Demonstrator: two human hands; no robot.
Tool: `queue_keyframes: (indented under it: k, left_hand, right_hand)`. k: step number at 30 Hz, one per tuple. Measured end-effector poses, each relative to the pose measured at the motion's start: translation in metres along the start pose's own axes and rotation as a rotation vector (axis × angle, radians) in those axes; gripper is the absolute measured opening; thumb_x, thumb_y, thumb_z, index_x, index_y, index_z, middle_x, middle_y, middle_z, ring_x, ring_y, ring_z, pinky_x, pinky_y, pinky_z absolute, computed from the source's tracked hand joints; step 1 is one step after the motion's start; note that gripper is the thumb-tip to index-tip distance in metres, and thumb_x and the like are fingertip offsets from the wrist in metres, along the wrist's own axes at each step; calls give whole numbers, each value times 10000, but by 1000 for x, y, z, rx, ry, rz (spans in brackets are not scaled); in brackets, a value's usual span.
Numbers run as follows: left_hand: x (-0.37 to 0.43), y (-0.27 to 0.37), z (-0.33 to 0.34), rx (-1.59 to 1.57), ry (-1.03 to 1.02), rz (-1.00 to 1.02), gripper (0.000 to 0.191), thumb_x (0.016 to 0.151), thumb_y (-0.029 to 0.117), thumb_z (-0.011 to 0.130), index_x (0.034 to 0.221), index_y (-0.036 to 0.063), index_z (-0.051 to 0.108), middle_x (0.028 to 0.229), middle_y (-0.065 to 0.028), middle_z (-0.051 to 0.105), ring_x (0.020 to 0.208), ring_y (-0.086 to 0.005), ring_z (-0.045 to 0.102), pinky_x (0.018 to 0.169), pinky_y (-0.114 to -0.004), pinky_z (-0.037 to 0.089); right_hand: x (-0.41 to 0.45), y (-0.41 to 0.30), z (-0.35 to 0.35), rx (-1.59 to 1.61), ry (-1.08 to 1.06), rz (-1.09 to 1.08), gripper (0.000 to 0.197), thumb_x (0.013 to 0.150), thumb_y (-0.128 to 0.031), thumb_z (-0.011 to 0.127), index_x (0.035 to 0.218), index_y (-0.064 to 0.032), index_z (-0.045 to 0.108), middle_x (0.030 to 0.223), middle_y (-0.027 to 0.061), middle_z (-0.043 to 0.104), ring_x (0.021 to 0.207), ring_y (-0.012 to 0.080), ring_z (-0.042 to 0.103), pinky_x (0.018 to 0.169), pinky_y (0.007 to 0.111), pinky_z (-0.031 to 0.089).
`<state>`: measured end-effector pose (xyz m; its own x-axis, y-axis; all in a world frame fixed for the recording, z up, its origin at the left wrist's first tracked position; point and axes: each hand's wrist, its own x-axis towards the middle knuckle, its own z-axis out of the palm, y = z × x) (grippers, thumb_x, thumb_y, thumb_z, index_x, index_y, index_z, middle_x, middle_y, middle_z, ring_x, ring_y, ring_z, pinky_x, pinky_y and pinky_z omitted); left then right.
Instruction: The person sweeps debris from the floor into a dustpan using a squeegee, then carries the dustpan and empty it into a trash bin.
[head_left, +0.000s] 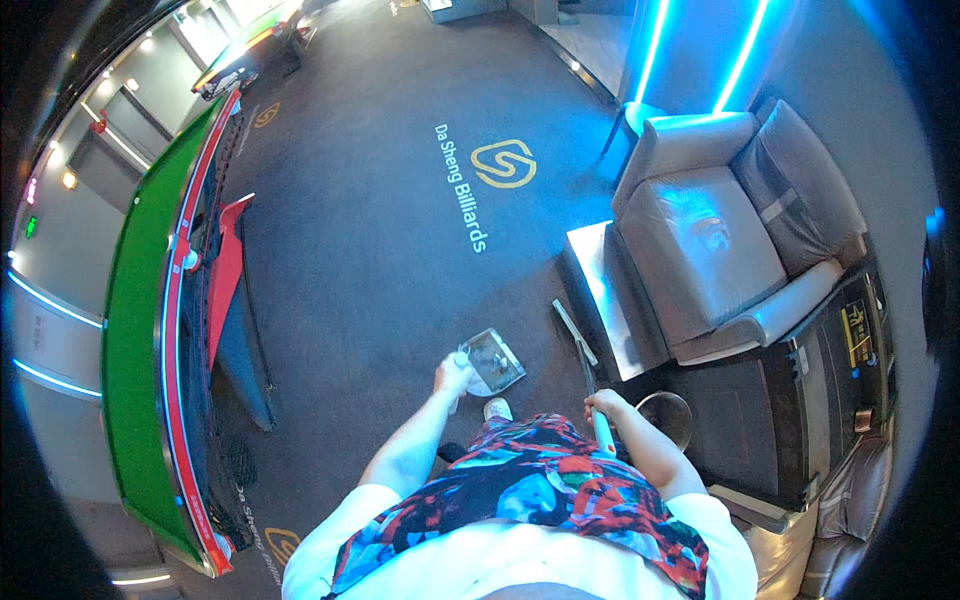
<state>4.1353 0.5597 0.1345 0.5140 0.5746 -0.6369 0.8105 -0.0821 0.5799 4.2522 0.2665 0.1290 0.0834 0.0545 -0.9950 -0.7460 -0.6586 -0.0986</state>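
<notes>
My left hand (451, 376) is closed round the top of the handle of a long-handled dustpan (493, 363), whose pan shows just beyond the hand with some small debris in it. In my right hand (609, 405) is the light-blue grip of a broom (576, 334). Its dark stick runs forward to a narrow, pale head close to the footrest by the armchair. One of my shoes (497, 409) shows between the hands. Most of the dustpan's handle is hidden beneath my left hand.
A green-topped billiard table (142, 300) with red rails stands left. At right are a grey leather armchair (705, 240), a shiny-topped footrest (604, 300), a dark cabinet (742, 427) and a round bin (666, 420). Another billiard table (251, 45) is farther off. Dark carpet (360, 225) lies ahead.
</notes>
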Motion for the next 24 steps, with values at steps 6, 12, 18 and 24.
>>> queue_keyframes:
  k: [6, 12, 18, 24]
  left_hand:
    - [16, -31, 5, -57, -68, 41, 340, 652, 151, 536, 970, 37, 490, 748, -120, 573, 569, -193, 575, 442, -296, 480]
    - [19, -28, 11, -95, -107, 111, 394, 655, 188, 560, 999, 18, 469, 853, -169, 568, 634, -241, 592, 504, -320, 482]
    - [1, -7, -18, -197, -49, 11, 339, 688, 157, 577, 982, 19, 480, 638, -94, 574, 442, -150, 544, 394, -284, 436]
    - [10, 21, -35, -423, 10, -46, 266, 695, 89, 556, 947, 37, 488, 555, -24, 500, 408, -96, 473, 356, -246, 397]
  right_hand:
    - [-34, -28, 29, 30, -154, 30, 144, 797, -106, 460, 672, -36, 468, 525, 53, 471, 421, 153, 457, 380, 276, 398]
    - [-62, -62, 48, 63, -377, 88, 104, 815, -98, 424, 730, -50, 460, 612, 32, 487, 516, 98, 477, 447, 218, 390]
    - [-51, -69, 22, 433, -461, -40, 153, 824, -140, 408, 766, -10, 465, 615, 49, 485, 542, 119, 492, 453, 228, 414]
    - [-40, -119, 16, 512, -342, -226, 94, 764, -112, 390, 748, -23, 416, 564, 67, 463, 453, 156, 466, 377, 276, 383]
